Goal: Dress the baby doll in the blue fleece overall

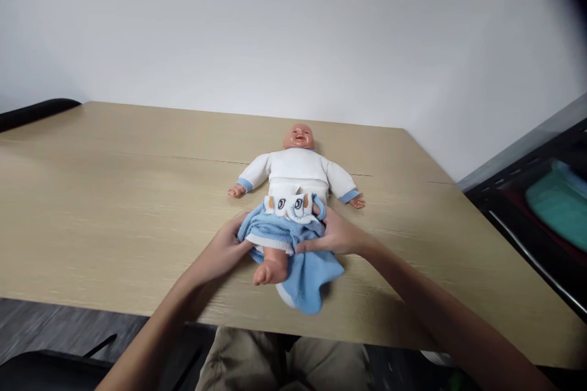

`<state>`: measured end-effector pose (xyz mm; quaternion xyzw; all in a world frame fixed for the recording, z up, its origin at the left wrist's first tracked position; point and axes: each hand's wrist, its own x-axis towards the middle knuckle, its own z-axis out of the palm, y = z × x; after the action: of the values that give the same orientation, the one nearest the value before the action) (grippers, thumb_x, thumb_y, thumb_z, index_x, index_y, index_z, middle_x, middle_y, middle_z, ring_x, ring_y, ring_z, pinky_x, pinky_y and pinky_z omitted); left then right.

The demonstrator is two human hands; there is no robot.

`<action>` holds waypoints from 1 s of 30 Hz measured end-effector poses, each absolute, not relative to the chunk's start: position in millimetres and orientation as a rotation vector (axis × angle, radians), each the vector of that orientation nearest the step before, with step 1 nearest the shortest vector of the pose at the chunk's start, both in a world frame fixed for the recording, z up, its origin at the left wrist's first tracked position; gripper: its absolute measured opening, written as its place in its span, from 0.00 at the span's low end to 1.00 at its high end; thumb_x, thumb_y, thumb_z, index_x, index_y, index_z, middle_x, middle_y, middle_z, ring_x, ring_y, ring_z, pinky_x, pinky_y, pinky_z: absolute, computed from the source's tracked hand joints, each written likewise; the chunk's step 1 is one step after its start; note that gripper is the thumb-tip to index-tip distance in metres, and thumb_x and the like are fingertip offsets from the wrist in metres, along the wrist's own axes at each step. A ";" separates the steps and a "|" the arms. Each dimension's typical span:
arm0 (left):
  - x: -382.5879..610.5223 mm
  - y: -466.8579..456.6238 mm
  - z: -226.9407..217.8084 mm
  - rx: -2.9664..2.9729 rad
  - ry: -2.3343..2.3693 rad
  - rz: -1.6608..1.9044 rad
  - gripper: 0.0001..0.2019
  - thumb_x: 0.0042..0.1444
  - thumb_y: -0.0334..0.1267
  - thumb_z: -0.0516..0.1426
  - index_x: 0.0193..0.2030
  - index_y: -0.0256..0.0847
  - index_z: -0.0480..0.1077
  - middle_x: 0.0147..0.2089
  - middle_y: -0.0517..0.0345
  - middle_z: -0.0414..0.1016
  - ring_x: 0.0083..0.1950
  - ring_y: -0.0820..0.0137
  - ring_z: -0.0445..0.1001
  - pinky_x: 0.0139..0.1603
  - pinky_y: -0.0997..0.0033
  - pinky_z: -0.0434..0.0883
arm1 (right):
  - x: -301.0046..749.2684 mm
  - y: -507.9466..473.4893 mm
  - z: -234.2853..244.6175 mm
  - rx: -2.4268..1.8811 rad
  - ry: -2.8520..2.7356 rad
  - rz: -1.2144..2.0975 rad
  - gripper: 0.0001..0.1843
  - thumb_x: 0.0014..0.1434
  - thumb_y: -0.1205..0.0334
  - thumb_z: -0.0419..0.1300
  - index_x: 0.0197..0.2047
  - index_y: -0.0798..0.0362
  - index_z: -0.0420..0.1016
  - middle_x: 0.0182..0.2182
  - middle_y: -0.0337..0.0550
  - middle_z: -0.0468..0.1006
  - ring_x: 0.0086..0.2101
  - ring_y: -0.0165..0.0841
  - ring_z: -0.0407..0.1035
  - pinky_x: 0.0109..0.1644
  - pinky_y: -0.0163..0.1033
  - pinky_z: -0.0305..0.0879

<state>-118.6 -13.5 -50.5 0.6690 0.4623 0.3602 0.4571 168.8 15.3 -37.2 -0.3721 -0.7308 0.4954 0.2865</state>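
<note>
Text, labels, brands: none legible | numbers, signs: none legible

Person's hands (340,232): 2 | doll (299,137): 1 | white top (298,165): 1 | blue garment (275,223): 1 | blue cuffs (350,196): 2 | embroidered eyes (282,203): 2 | visible doll feet (271,271): 1 | counter (137,214): 1

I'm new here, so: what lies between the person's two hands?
In the head view, blue overalls lie between the left hand and right hand, with the doll's bare foot poking out.

hands (340,233) grip blue overalls (282,225) on a doll (299,165).
</note>
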 end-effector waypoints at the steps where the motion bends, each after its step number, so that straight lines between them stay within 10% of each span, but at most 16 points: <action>1: -122.1 -11.3 -48.0 1.642 1.153 0.872 0.23 0.65 0.50 0.65 0.62 0.43 0.77 0.64 0.46 0.81 0.64 0.49 0.80 0.68 0.51 0.76 | 173.2 15.3 -41.6 -0.992 -1.899 1.333 0.39 0.53 0.49 0.81 0.65 0.45 0.75 0.57 0.45 0.82 0.59 0.44 0.76 0.67 0.50 0.70; 6: -145.7 -4.1 -37.4 1.682 1.127 0.701 0.25 0.61 0.51 0.69 0.61 0.44 0.74 0.62 0.46 0.80 0.64 0.51 0.79 0.67 0.51 0.76 | 201.8 16.9 -56.5 -0.976 -1.750 1.475 0.20 0.63 0.46 0.74 0.45 0.50 0.75 0.38 0.36 0.74 0.38 0.32 0.70 0.44 0.37 0.69; 14: -127.3 14.5 -4.6 1.927 1.023 0.660 0.21 0.73 0.54 0.59 0.67 0.50 0.69 0.71 0.50 0.70 0.73 0.55 0.68 0.74 0.53 0.68 | 216.7 16.7 -56.2 -1.093 -2.050 1.375 0.24 0.64 0.39 0.72 0.43 0.51 0.74 0.31 0.32 0.65 0.31 0.29 0.57 0.35 0.36 0.55; 20: -64.0 45.5 30.3 2.444 0.833 0.203 0.25 0.67 0.58 0.65 0.63 0.46 0.75 0.66 0.48 0.75 0.70 0.50 0.69 0.70 0.53 0.67 | 215.1 9.1 -57.9 -1.032 -2.054 1.248 0.19 0.69 0.42 0.68 0.45 0.51 0.77 0.42 0.39 0.77 0.42 0.35 0.70 0.48 0.39 0.65; 25: -38.5 86.1 28.5 2.190 0.560 -0.105 0.23 0.61 0.59 0.67 0.47 0.39 0.76 0.40 0.57 0.78 0.39 0.64 0.76 0.41 0.68 0.71 | 213.7 13.2 -78.1 -0.850 -1.584 1.683 0.23 0.70 0.41 0.67 0.56 0.50 0.80 0.49 0.42 0.82 0.52 0.38 0.75 0.63 0.44 0.68; 30: -28.5 104.2 9.7 1.978 0.376 -0.031 0.24 0.66 0.58 0.65 0.53 0.38 0.74 0.48 0.52 0.80 0.48 0.63 0.78 0.50 0.67 0.75 | 218.6 11.3 -84.4 -0.889 -1.589 1.789 0.27 0.70 0.41 0.67 0.63 0.48 0.77 0.56 0.44 0.82 0.55 0.39 0.76 0.64 0.46 0.70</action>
<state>-28.5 104.2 9.7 0.8303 0.1577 -0.0130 0.5345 218.6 11.3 -84.4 -0.3332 -0.5958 0.6708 0.2900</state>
